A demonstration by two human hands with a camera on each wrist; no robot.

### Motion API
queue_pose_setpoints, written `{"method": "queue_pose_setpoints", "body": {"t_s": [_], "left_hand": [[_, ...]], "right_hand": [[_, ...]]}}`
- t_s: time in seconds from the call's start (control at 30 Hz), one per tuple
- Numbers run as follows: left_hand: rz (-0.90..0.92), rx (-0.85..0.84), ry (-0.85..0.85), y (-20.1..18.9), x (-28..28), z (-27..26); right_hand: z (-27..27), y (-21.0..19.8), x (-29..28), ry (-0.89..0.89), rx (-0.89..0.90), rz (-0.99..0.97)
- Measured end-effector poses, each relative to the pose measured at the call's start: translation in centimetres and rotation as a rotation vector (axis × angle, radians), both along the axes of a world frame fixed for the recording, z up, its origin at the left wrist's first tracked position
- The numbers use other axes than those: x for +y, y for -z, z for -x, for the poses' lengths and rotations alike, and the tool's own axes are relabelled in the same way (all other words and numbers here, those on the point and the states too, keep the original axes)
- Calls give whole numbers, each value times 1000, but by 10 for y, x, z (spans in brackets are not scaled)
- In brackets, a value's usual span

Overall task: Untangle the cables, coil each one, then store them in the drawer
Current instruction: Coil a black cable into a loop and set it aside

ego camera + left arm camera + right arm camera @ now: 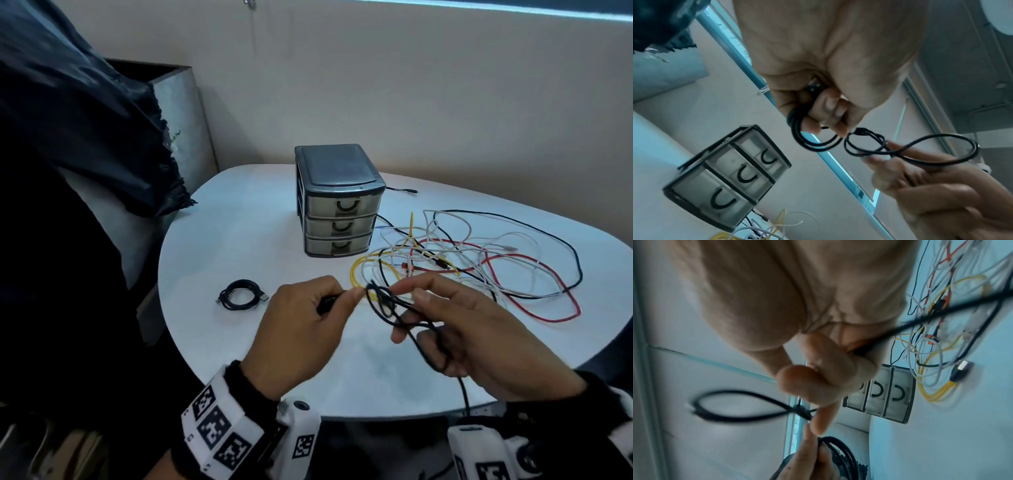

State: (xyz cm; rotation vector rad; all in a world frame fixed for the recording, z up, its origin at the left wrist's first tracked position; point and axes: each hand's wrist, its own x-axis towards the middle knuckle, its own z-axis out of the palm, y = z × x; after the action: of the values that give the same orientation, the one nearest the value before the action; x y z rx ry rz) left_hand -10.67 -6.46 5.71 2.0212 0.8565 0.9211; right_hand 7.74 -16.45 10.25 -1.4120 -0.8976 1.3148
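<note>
Black cable [383, 301] pinched by both hands, plug [813, 86] visible only from left wrist

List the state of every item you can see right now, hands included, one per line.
Left hand: holds wound loops of the black cable.
Right hand: pinches the black cable's knot, slack running through its fingers.
Black cable: partly coiled, knotted between the hands.
Coiled black cable: finished, lying on the table.
Cable pile: tangled, yellow, white, red and black.
Drawer unit: all three drawers closed.
</note>
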Motion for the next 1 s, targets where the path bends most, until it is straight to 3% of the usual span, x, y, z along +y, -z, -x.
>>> {"method": "queue_pose_setpoints", "body": {"t_s": [0.1,0.33,0.53,0.8,1.0], "left_hand": [[33,-3,-78,-1,7,1],[149,-6,-41,-11,-2,-10],[187,-34,-59,-6,-3,-10],[201,-55,48,-10,-4,-11],[213,-68,74,-9,-5,-8]], "right_hand": [[-2,4,-4,13,110,-96],[8,13,10,206,-216,-401],[8,29,5,140,-413,-392],[7,26,14,285,-168,-429],[4,26,11,138,31,-369]]}}
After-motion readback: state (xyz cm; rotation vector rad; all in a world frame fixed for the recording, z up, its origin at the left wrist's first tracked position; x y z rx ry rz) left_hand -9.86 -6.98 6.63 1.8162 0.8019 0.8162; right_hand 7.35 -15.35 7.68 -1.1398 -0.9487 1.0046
